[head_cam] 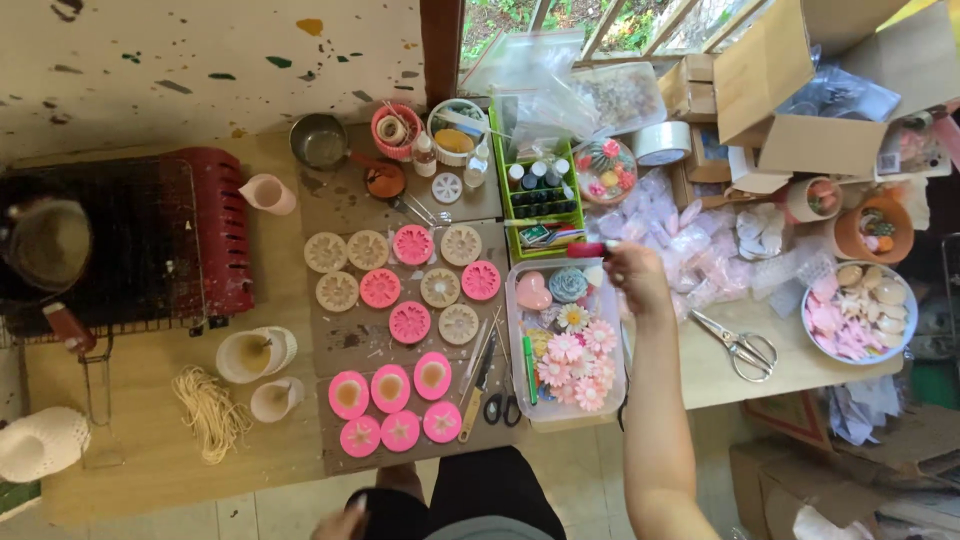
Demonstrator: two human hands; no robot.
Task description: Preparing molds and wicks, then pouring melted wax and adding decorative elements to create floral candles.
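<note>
My right hand (632, 275) reaches over the far edge of a clear plastic box (520, 390) and pinches a small red-tipped tool (590, 249). The box holds several pink and white flower shapes (575, 360), a pink heart (532, 291) and a blue-grey swirl piece (567, 284). My left hand (342, 524) hangs low by my lap at the bottom edge, fingers loosely curled, holding nothing I can see. Round pink and cream moulds (410, 285) lie in rows on cardboard to the left of the box.
A red stove with a pot (45, 245) stands at far left. Also around: wicks (210, 410), cups (255, 355), a metal pot (320, 140), a green tray of bottles (540, 185), silver scissors (740, 348), black scissors (500, 400), a bowl of pieces (860, 310), cardboard boxes (790, 90).
</note>
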